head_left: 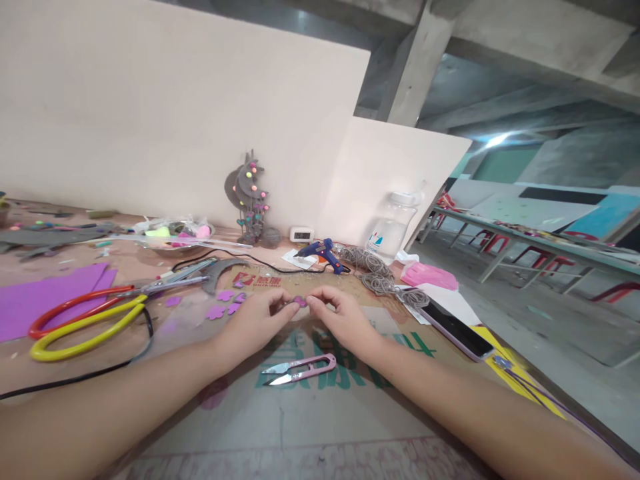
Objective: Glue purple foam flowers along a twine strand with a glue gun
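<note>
My left hand and my right hand meet over the cardboard sheet. Between their fingertips is a small purple piece, pinched from both sides; its exact shape is too small to make out. Left of my left hand lie several purple foam cut-outs. A pair of pink-handled thread snips rests on the cardboard below my hands, blades pointing left. Beyond my fingers is a blue hot glue gun on its side.
Large scissors with red and yellow handles and purple foam sheets lie left. A phone, grey cord and a plastic bottle are on the right. A decorated grey moon ornament stands against the back board.
</note>
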Motion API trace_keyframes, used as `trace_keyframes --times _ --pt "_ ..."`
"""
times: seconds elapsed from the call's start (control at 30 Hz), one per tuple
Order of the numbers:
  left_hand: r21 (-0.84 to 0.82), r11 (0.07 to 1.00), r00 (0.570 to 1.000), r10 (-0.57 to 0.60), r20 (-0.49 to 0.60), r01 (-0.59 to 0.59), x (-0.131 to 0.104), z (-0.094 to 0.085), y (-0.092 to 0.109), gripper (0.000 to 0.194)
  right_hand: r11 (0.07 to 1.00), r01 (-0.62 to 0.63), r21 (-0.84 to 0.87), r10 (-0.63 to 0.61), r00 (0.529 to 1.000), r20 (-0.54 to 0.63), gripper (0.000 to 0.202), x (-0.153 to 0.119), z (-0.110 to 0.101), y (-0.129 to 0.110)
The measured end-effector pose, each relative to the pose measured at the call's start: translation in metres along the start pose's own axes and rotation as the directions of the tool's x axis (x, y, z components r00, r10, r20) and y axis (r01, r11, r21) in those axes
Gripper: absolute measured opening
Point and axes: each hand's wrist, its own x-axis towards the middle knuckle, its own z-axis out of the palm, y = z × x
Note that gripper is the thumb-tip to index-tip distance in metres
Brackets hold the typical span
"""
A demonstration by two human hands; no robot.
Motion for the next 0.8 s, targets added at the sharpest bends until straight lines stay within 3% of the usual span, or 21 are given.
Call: trace_keyframes --times 0.17,0.33,0.57,0.8 --pt "0.041 0.999 1.0 -0.012 0.01 0.011 -0.001 0.0002 0.0016 0.03 0.996 -0.03 0.087 0.032 0.999 -0.024 0.021 0.0026 -0.0006 0.0035" --pt "0.07 0.998 0.999 -0.002 0.051 -0.002 -0.0021 0.0009 0.0002 0.026 0.999 -0.019 0.027 0.019 0.999 0.028 0.017 0.0023 0.0003 -0.002" --pt "0.057 0.998 0.998 0.003 0.055 -0.007 -0.0016 0.0008 -0.0015 0.026 0.999 0.005 -0.034 -0.005 1.0 -0.005 0.015 0.0011 0.0005 -0.0036" --pt "0.038 0.999 0.999 -0.009 -0.032 0.01 -0.0018 -0.0008 0.0005 0.029 0.999 0.002 -0.035 -0.003 1.0 -0.03 0.015 0.0027 0.0001 -0.0027"
